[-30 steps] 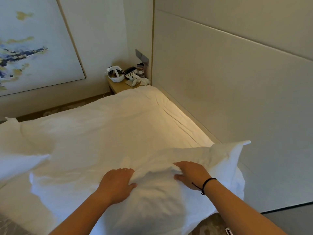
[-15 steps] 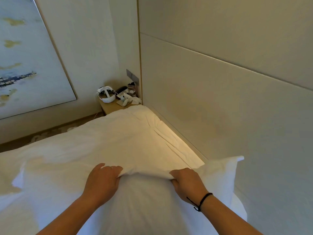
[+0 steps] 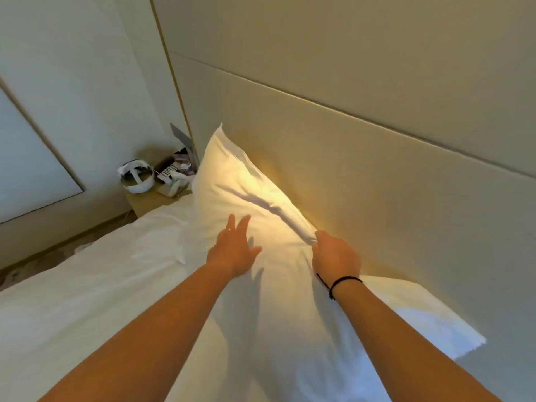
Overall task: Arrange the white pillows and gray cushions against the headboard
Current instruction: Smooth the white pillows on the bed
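Observation:
A large white pillow (image 3: 232, 192) stands tilted against the beige padded headboard (image 3: 377, 169), its far corner pointing up. My left hand (image 3: 235, 248) lies flat on the pillow's front face with fingers spread. My right hand (image 3: 336, 256), with a black band at the wrist, pinches a fold of the pillowcase along the top edge by the headboard. No gray cushion is in view.
The bed's white duvet (image 3: 101, 285) spreads to the left. A wooden nightstand (image 3: 150, 203) in the far corner holds a white headset (image 3: 136, 178), a phone and small items. A framed picture (image 3: 29, 158) hangs on the left wall.
The pillow has gone from lying low at the bed's near edge to standing against the headboard. My left hand has let go and now presses flat; my right still grips the fabric.

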A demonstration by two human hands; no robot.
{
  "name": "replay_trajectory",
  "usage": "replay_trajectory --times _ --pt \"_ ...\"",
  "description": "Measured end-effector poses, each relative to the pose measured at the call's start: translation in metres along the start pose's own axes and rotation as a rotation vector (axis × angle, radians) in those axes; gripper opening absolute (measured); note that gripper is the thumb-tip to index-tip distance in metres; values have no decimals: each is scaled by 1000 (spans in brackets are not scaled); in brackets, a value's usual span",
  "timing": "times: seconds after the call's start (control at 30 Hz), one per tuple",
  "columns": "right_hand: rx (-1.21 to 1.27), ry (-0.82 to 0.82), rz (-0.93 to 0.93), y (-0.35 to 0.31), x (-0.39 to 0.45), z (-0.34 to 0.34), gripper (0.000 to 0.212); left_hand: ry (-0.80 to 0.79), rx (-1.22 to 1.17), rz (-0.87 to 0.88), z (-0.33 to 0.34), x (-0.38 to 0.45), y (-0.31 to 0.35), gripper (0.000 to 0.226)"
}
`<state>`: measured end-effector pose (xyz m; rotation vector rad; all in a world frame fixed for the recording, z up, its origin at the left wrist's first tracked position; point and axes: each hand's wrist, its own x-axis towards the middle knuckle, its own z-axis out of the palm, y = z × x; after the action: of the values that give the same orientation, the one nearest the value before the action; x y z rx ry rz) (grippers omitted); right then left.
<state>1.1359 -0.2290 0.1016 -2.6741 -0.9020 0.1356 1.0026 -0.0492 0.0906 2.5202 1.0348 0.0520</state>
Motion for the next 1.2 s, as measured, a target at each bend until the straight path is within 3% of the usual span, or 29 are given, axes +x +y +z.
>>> replay_trajectory --times 0.1,0.17,0.3,0.6,0.73,0.83,0.97,1.13,1.2 --pt "-77 -147 -28 52 1 48 55 -291 3 20 90 -11 0 87" --pt "-139 -170 -54 74 -16 76 65 -372 22 9 136 -24 -5 90" --pt "-223 -79 -95 95 -40 97 68 -321 8 -14 172 -33 0 88" --pt "-92 -53 -133 73 -58 81 67 -344 -153 1 132 -55 -10 67" --pt "46 -23 -204 20 -90 86 59 -272 -230 -136 104 -118 -55 42" --pt "93 -111 -306 -31 -126 102 54 -189 -272 -274 81 -181 -106 33" --pt "188 -380 -492 -103 -185 128 57 -9 -327 -478 56 -282 -183 27" --pt "35 -762 -817 -193 -273 163 64 226 -503 -768 42 -434 -258 23" --pt "-26 -845 -932 -229 -322 175 60 298 -544 -864 42 -500 -284 21"
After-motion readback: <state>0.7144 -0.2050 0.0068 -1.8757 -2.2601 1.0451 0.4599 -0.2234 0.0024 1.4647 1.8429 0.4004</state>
